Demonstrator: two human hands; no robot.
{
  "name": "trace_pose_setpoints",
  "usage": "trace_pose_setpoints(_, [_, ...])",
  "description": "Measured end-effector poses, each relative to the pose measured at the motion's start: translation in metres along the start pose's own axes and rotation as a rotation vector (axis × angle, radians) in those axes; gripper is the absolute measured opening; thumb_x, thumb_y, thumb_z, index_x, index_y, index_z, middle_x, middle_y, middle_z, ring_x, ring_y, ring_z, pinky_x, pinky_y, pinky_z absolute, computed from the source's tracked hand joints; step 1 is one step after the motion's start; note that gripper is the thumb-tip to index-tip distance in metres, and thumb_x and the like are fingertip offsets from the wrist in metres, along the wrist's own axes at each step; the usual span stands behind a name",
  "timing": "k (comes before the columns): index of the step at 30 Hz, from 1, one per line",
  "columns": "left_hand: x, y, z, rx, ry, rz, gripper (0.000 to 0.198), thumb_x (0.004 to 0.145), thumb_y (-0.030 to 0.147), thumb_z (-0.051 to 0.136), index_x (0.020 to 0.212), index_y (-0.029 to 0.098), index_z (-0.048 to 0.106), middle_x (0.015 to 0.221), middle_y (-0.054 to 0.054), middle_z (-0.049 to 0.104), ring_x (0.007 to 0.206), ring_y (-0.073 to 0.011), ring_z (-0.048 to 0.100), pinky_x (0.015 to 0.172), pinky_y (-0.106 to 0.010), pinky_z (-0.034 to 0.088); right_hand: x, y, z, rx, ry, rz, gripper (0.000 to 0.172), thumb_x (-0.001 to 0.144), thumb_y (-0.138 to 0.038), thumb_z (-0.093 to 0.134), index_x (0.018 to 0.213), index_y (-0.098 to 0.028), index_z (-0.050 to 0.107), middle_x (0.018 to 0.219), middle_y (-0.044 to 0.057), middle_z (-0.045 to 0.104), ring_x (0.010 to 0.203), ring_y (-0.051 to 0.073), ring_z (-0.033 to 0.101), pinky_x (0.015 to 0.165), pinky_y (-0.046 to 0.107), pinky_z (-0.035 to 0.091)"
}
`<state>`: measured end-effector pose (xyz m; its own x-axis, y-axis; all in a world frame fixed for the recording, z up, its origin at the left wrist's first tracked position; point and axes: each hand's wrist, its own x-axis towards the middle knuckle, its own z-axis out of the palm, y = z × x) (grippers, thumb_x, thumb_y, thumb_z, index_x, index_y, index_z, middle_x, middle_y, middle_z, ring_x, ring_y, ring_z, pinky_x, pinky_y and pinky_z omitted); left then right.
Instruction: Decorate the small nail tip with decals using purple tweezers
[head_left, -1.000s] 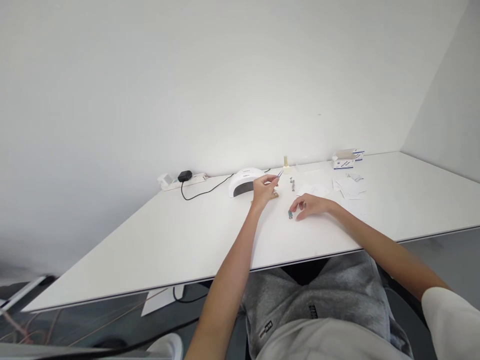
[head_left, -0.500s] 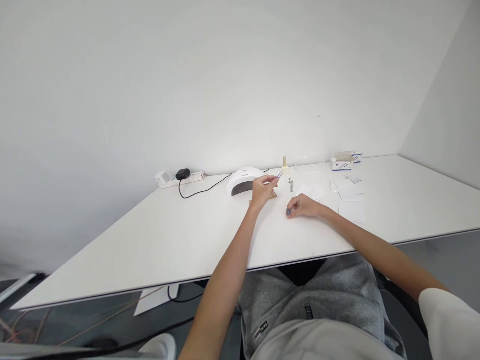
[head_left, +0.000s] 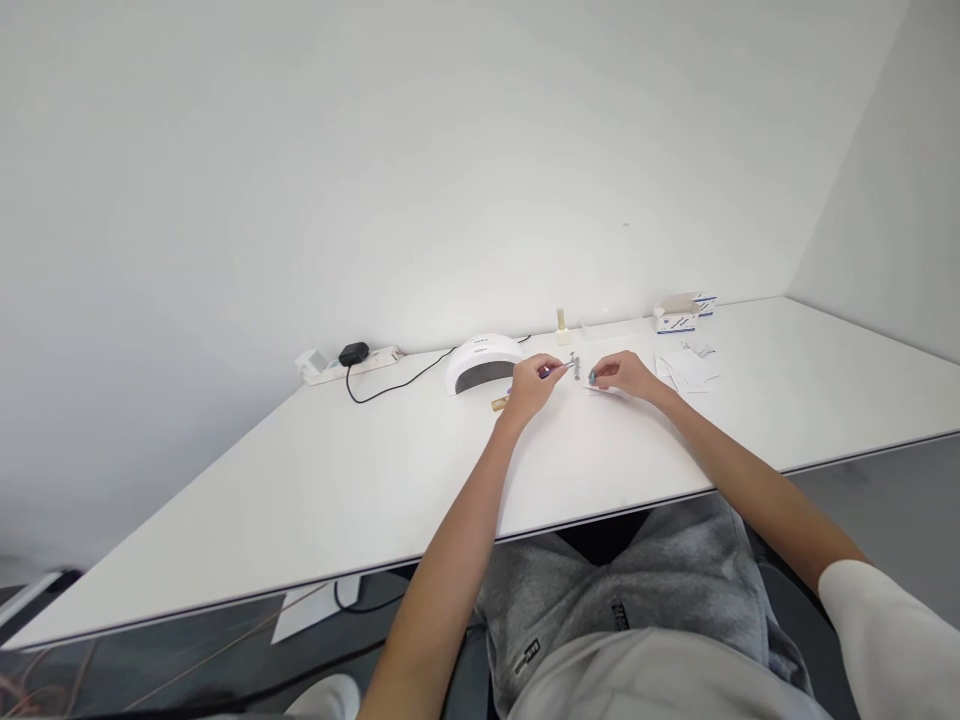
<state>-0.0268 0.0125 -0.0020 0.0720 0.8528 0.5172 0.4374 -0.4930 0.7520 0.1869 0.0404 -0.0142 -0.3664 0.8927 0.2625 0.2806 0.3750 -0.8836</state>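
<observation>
My left hand is closed around slim tweezers, whose tips point right toward a small silvery stand. Between thumb and fingers of my right hand is a small teal piece, too tiny to make out in detail. Both hands are over the tabletop, with the silvery stand between them. A bit of white paper shows beneath my right fingers. Left of my left wrist lies a gold-coloured object, partly hidden by the arm.
A white nail lamp stands left of my hands, its cord running to a power strip. At the back are a pale bottle and small cardboard boxes. White papers lie to the right on the white table.
My right hand has moved forward and slightly right with the teal piece, onto the paper area. My left hand has lowered the tweezers and brought their tips beside the silvery stand.
</observation>
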Motion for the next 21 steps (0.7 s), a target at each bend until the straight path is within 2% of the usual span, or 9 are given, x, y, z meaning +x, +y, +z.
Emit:
trace_pose_setpoints(5, [-0.0013, -0.0001, -0.0002, 0.174, -0.084, 0.211, 0.011, 0.083, 0.023, 0.058, 0.076, 0.018, 0.063, 0.080, -0.004, 0.063, 0.076, -0.0154, 0.056, 0.075, -0.029, 0.044, -0.0013, -0.0049, -0.0007, 0.044, 0.011, 0.004, 0.012, 0.059, -0.023, 0.072, 0.069, -0.017, 0.073, 0.062, 0.002, 0.069, 0.062, 0.017, 0.066, 0.067, 0.029, 0.053])
trace_pose_setpoints(9, [-0.0020, -0.0004, -0.0002, 0.245, -0.092, 0.290, 0.012, 0.088, 0.024, 0.056, 0.079, 0.019, 0.063, 0.081, -0.005, 0.061, 0.080, -0.0167, 0.055, 0.080, -0.030, 0.043, -0.0006, -0.0055, -0.0026, 0.071, -0.018, -0.043, 0.011, 0.060, -0.024, 0.072, 0.069, -0.017, 0.074, 0.067, 0.003, 0.070, 0.065, 0.017, 0.066, 0.070, 0.029, 0.054])
trace_pose_setpoints(16, [-0.0028, -0.0004, 0.0011, 0.279, -0.151, 0.304, 0.016, 0.091, 0.027, 0.053, 0.082, 0.019, 0.064, 0.086, -0.006, 0.061, 0.086, -0.0187, 0.055, 0.082, -0.031, 0.042, 0.0017, -0.0029, -0.0029, 0.067, 0.013, -0.093, 0.012, 0.060, -0.026, 0.073, 0.068, -0.017, 0.075, 0.073, 0.004, 0.069, 0.065, 0.017, 0.066, 0.069, 0.029, 0.054])
trace_pose_setpoints(21, [-0.0024, -0.0022, 0.0018, 0.279, -0.137, 0.313, 0.016, 0.091, 0.027, 0.053, 0.083, 0.019, 0.065, 0.086, -0.006, 0.061, 0.087, -0.0189, 0.055, 0.082, -0.031, 0.043, 0.0010, -0.0046, -0.0026, 0.075, 0.020, -0.096, 0.014, 0.060, -0.027, 0.075, 0.070, -0.017, 0.076, 0.073, 0.004, 0.069, 0.064, 0.016, 0.066, 0.069, 0.030, 0.054])
